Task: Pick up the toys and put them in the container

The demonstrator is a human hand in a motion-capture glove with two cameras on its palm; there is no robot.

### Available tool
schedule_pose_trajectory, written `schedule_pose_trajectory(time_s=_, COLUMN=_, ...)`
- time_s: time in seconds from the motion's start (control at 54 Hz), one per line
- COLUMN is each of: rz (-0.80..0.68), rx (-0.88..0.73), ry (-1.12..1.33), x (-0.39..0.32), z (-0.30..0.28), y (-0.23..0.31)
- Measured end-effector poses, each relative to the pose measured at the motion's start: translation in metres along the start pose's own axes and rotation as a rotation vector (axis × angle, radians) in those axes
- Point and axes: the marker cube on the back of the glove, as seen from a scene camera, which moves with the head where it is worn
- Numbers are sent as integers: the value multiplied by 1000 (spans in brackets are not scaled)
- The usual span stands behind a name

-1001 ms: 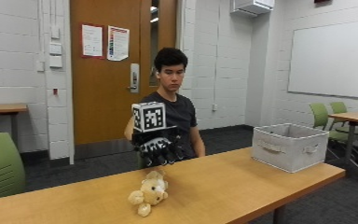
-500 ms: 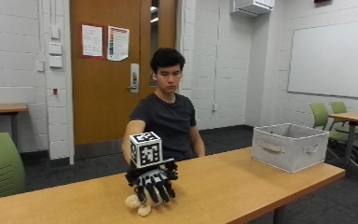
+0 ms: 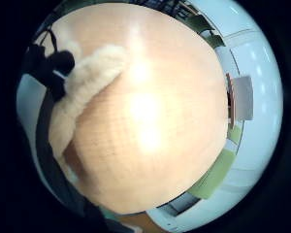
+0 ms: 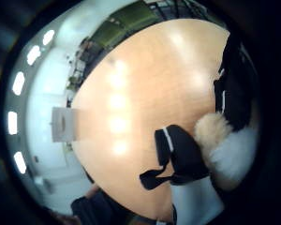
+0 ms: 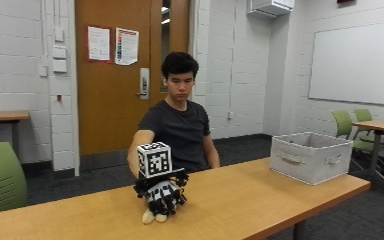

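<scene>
A cream plush toy (image 5: 153,216) lies on the wooden table (image 5: 258,200) near its front edge, and only its paws show below my gloved right hand (image 5: 162,192). The hand has come down on top of the toy, with its fingers curled down around the body. The toy's cream fur (image 3: 87,87) lies close against the palm in the little finger side view. In the thumb side view the thumb (image 4: 182,157) bends in beside the fur (image 4: 220,136). The grey fabric container (image 5: 310,157) stands at the table's right end, well away from the hand.
A person in a dark shirt (image 5: 175,130) sits behind the table, reaching over it. A green chair (image 5: 2,177) stands at the left. More chairs and a second table (image 5: 378,125) are at the far right. Bare tabletop lies between toy and container.
My hand has dropped from above the table onto the plush toy, covering most of it, and its fingers have closed around it. The toy and container have stayed in place.
</scene>
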Motion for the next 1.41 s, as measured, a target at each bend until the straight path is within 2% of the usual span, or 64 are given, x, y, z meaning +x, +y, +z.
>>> schedule_pose_trajectory(time_s=0.167, rz=-25, rx=23, ry=54, x=-12, z=-6, y=-4)
schedule_pose_trajectory(time_s=0.463, rz=-28, rx=-45, ry=98, x=-31, z=-22, y=-5)
schedule_pose_trajectory(time_s=0.593, rz=-42, rx=-28, ry=68, x=-52, z=-50, y=-4)
schedule_pose_trajectory(time_s=0.778, rz=-54, rx=39, ry=34, x=-96, z=-119, y=-12)
schedule_pose_trajectory(time_s=1.112, rz=-131, rx=186, ry=-11, x=-228, z=-241, y=-26)
schedule_pose_trajectory(time_s=1.408, rz=-238, rx=276, ry=0, x=-401, z=-286, y=-27)
